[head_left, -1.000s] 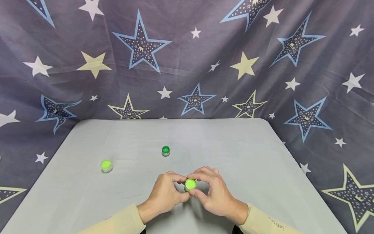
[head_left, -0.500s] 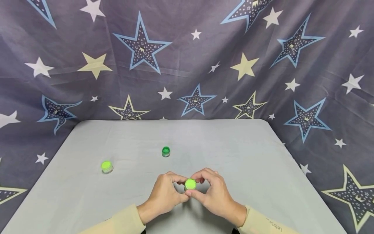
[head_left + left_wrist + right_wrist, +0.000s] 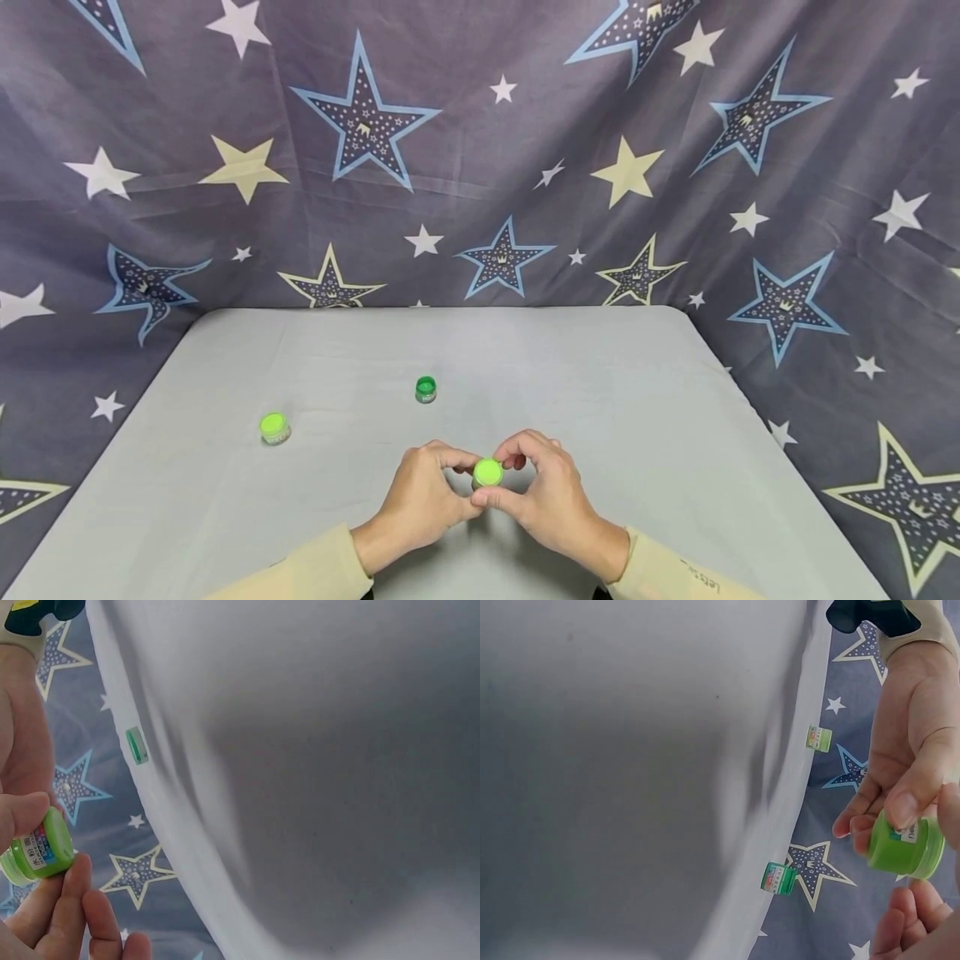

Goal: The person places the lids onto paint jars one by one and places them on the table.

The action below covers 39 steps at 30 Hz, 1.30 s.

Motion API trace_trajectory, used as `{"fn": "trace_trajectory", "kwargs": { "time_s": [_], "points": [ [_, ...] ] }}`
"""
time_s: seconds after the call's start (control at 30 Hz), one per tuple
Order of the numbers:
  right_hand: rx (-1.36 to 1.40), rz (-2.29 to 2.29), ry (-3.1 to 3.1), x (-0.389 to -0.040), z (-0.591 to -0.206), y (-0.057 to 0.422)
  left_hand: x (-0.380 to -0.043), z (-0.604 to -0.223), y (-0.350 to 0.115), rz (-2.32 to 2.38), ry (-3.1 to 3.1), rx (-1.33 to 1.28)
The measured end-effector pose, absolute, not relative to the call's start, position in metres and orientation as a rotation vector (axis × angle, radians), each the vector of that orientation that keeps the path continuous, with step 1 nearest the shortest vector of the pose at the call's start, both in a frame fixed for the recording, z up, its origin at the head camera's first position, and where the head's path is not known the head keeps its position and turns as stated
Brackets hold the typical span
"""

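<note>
A small light green jar [image 3: 487, 472] with a bright green top and a printed label is held between both hands, above the near middle of the table. My left hand [image 3: 420, 492] pinches it from the left with thumb and fingers. From the right, my right hand [image 3: 551, 504] grips its upper rim, thumb at the near side and index finger at the far side. The two thumb tips meet at the jar's front. In the right wrist view, a thumb covers part of the jar [image 3: 896, 851] and its label. Part of the jar's label [image 3: 37, 851] shows in the left wrist view.
On the grey-white tabletop [image 3: 600, 375], a second light green jar [image 3: 274, 429] stands to the left. A smaller dark green jar [image 3: 425, 389] stands further back near the middle. Behind and beside the table hangs a dark curtain [image 3: 480, 167] with stars.
Round the jar's rim, my right hand has turned clockwise: the index finger moved right and the thumb left. My left hand and the other jars stayed where they were.
</note>
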State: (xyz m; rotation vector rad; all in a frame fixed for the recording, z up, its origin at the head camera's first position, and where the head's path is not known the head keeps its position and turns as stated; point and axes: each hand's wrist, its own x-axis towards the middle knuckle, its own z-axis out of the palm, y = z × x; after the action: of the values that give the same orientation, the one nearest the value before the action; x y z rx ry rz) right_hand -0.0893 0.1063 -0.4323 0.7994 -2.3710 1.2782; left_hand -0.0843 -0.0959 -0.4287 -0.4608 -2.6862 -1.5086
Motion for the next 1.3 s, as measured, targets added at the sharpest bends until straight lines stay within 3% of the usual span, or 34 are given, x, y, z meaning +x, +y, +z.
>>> {"fn": "trace_trajectory", "kwargs": {
  "time_s": [0.5, 1.3],
  "points": [
    [1.072, 1.321, -2.356, -0.0906, -0.4276, 0.1097, -0.0846, -0.4280, -0.1002, -1.485, -2.689, -0.503],
    [0.861, 1.360, -2.403, -0.0899, -0.4326, 0.1068, -0.0834, -0.4295, -0.0974, -1.486, -2.689, -0.440]
  ]
}}
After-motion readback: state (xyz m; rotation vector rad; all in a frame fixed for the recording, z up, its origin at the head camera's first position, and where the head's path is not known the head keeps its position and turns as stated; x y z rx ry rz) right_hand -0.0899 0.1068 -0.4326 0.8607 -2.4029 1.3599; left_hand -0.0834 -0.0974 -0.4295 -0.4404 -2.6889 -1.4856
